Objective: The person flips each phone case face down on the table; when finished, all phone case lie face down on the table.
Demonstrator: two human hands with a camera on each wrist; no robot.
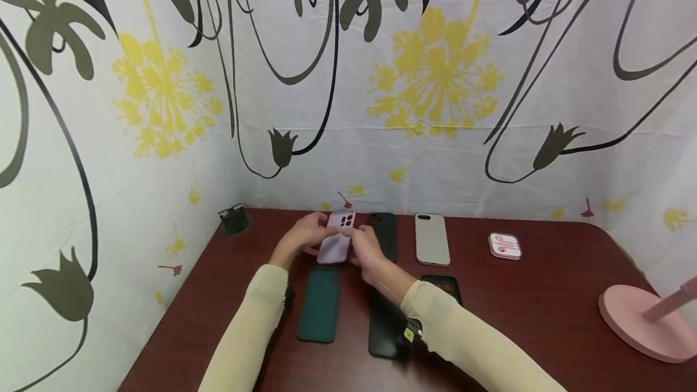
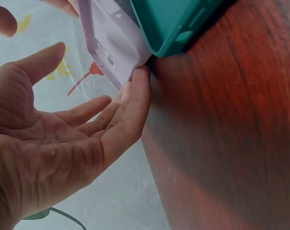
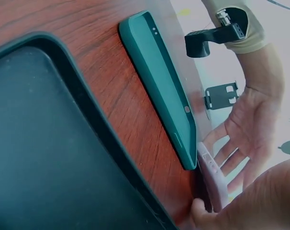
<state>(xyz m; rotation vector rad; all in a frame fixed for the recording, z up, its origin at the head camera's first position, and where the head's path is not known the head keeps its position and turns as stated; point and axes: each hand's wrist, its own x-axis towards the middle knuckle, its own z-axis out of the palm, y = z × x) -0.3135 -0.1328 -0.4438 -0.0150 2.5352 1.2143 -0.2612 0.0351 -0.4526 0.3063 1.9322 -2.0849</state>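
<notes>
A dark red table (image 1: 517, 319) carries several phone cases. Just beyond the green case (image 1: 320, 303), both hands meet on a lilac case (image 1: 337, 236). The left hand (image 1: 305, 236) lies relaxed, straight fingers (image 2: 130, 103) touching the lilac case's edge. The right hand (image 1: 366, 250) pinches its other side.

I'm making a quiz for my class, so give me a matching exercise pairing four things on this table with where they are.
Things:
1. lilac phone case
2. green phone case
3. beige phone case
4. pink stand base

Places:
A. table's right edge
B. flat near left forearm
C. between both hands
D. back row, right of a black case

Pairs: 1-C, 2-B, 3-D, 4-A
</notes>
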